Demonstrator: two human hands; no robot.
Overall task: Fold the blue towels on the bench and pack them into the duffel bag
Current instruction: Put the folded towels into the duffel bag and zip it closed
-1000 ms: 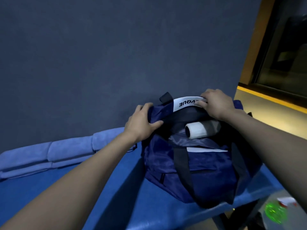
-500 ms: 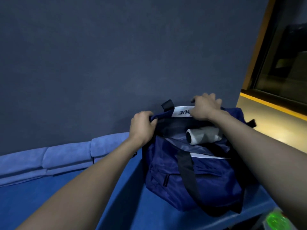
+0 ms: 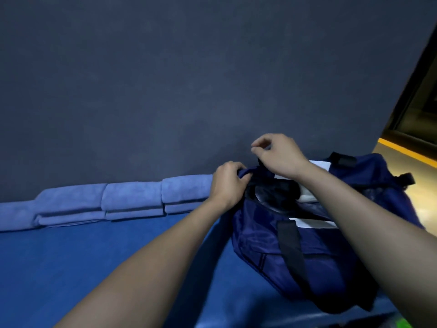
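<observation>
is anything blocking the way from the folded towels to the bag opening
Nothing lies on the bench between the folded towels and the duffel bag. At the opening itself, the left hand grips the rim and the right hand is above it.

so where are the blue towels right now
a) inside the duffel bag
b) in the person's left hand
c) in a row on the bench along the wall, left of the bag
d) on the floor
c: the folded blue towels lie side by side on the bench against the wall, left of the duffel bag, while both hands are at the bag's top edge.
</observation>
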